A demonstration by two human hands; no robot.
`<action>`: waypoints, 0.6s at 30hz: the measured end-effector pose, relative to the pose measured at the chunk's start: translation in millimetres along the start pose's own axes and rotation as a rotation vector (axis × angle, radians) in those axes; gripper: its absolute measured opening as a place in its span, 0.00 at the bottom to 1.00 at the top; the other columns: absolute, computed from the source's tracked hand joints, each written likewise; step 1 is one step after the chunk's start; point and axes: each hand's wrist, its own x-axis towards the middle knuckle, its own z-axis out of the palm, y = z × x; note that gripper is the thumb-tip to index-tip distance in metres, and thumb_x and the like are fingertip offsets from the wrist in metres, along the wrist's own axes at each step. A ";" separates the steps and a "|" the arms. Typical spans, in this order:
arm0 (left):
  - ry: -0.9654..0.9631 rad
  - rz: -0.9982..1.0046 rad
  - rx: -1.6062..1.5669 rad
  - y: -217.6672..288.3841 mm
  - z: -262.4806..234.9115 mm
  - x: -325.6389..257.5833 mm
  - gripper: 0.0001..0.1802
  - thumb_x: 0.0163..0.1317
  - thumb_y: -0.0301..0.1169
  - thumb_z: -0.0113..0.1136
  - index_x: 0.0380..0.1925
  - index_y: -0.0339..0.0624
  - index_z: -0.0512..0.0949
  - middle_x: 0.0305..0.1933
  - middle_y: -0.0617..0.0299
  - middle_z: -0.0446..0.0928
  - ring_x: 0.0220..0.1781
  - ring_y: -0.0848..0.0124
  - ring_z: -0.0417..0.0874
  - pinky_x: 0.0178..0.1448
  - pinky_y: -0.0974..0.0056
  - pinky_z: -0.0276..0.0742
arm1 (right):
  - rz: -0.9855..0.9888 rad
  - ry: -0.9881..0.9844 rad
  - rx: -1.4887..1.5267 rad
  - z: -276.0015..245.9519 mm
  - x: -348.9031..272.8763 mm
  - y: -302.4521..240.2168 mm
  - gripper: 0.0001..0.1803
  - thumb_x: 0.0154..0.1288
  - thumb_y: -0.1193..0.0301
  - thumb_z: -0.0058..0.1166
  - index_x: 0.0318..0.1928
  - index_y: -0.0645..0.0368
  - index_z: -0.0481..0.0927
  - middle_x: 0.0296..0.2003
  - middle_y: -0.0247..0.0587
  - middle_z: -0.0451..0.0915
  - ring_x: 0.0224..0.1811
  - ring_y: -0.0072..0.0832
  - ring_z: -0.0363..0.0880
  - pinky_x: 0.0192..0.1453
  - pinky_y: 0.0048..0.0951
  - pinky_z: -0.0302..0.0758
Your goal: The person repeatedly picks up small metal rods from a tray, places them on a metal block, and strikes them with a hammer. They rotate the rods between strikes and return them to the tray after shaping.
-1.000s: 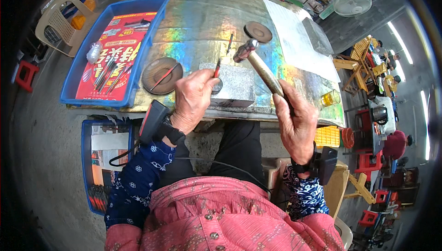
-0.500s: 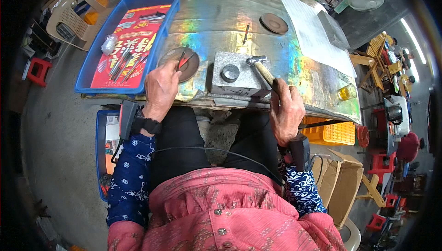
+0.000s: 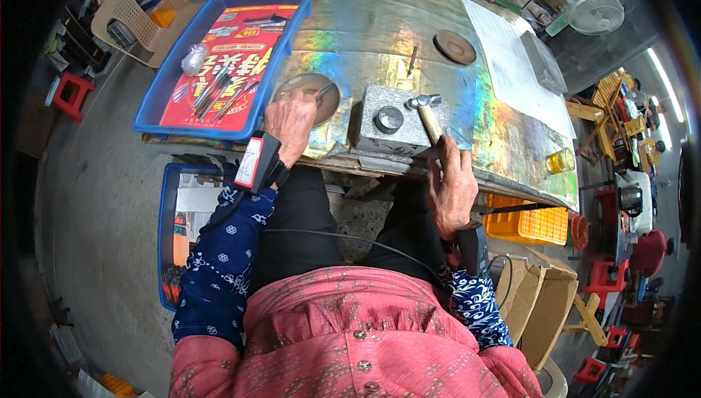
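Note:
My left hand (image 3: 290, 126) is closed, fingertips down over a round brown disc (image 3: 330, 108). A thin dark strip with some red (image 3: 324, 90) sticks out beyond those fingers; its exact kind is too small to tell. My right hand (image 3: 453, 188) grips the pale wooden handle of a hammer (image 3: 431, 120). The hammer's metal head rests over the right part of a grey metal block (image 3: 372, 144), which stands at the table's near edge. On the block's left part sits a short dark round cylinder (image 3: 388, 119).
Left on the table (image 3: 358, 47) stands a blue tray (image 3: 157, 117) holding thin dark rods (image 3: 212, 91) on red printed sheet. Farther off lie a thin stick (image 3: 412, 62), another brown disc (image 3: 455, 47) and white paper (image 3: 511, 62). A yellow glass (image 3: 559, 161) stands right.
The whole view has shifted, so the table appears farther right. My left hand remains over the disc with the strip; my right hand still holds the hammer on the block.

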 end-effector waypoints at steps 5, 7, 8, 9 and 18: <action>0.100 0.010 -0.081 -0.7 -20.9 -5.2 0.06 0.56 0.24 0.55 0.34 0.43 0.77 0.34 0.54 0.76 0.36 0.54 0.82 0.34 0.53 0.77 | -0.030 0.003 -0.022 -0.3 -1.1 1.1 0.33 0.57 0.77 0.58 0.64 0.53 0.66 0.43 0.51 0.70 0.40 0.52 0.76 0.41 0.46 0.75; 0.192 0.003 -0.071 -11.3 -34.4 -6.9 0.07 0.57 0.24 0.55 0.34 0.45 0.79 0.32 0.56 0.77 0.33 0.55 0.82 0.33 0.54 0.77 | -0.039 0.007 -0.010 -0.6 -1.1 1.6 0.31 0.59 0.76 0.58 0.63 0.53 0.67 0.42 0.51 0.70 0.40 0.52 0.76 0.40 0.46 0.75; 0.223 -0.019 -0.054 -20.6 -40.6 -6.2 0.07 0.57 0.24 0.55 0.35 0.45 0.80 0.31 0.56 0.77 0.32 0.55 0.82 0.33 0.54 0.77 | -0.032 -0.007 -0.006 -0.8 -0.9 1.9 0.30 0.59 0.76 0.57 0.63 0.54 0.67 0.42 0.51 0.71 0.40 0.52 0.76 0.40 0.46 0.75; 0.308 -0.017 -0.038 -29.6 -45.0 -5.7 0.08 0.57 0.24 0.55 0.35 0.46 0.80 0.30 0.56 0.77 0.32 0.55 0.82 0.33 0.54 0.77 | -0.026 -0.007 0.015 -0.8 -0.9 2.0 0.30 0.60 0.76 0.57 0.63 0.54 0.67 0.42 0.51 0.71 0.40 0.52 0.76 0.40 0.46 0.75; -0.141 -0.233 0.169 -137.7 -34.7 0.7 0.06 0.53 0.24 0.59 0.30 0.40 0.84 0.29 0.43 0.81 0.36 0.49 0.84 0.37 0.49 0.77 | -0.009 -0.024 0.011 -3.2 1.8 -0.8 0.28 0.61 0.75 0.57 0.62 0.55 0.68 0.42 0.52 0.71 0.41 0.52 0.76 0.41 0.45 0.75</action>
